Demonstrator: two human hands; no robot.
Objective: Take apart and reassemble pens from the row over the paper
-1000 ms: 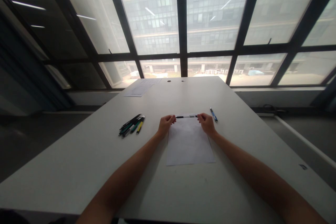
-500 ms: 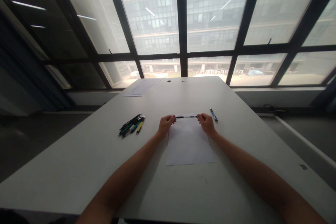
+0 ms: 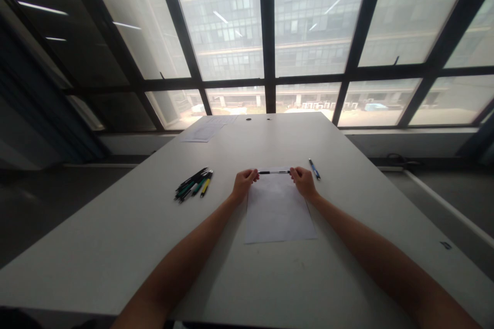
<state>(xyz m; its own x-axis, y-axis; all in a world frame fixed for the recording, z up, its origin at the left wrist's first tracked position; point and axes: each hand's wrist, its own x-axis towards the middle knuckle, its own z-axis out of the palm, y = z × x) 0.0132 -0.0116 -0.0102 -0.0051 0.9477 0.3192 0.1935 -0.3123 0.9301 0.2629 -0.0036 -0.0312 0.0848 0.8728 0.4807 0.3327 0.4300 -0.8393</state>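
Note:
A pen (image 3: 275, 172) with a black grip and a pale barrel lies level between my two hands, over the far edge of a white sheet of paper (image 3: 280, 211). My left hand (image 3: 245, 184) pinches its black left end between thumb and fingers. At the other end, my right hand (image 3: 302, 181) is closed on the pen's dark tip. Both hands rest near the top corners of the sheet. Just right of my right hand, a blue pen (image 3: 314, 169) lies on the table.
Left of the sheet is a pile of several pens (image 3: 192, 184), dark, green and yellow. Printed papers (image 3: 203, 131) lie at the white table's (image 3: 116, 247) far left. Two small dark spots mark its far end, before tall windows. A small dark mark (image 3: 445, 245) is near the right edge.

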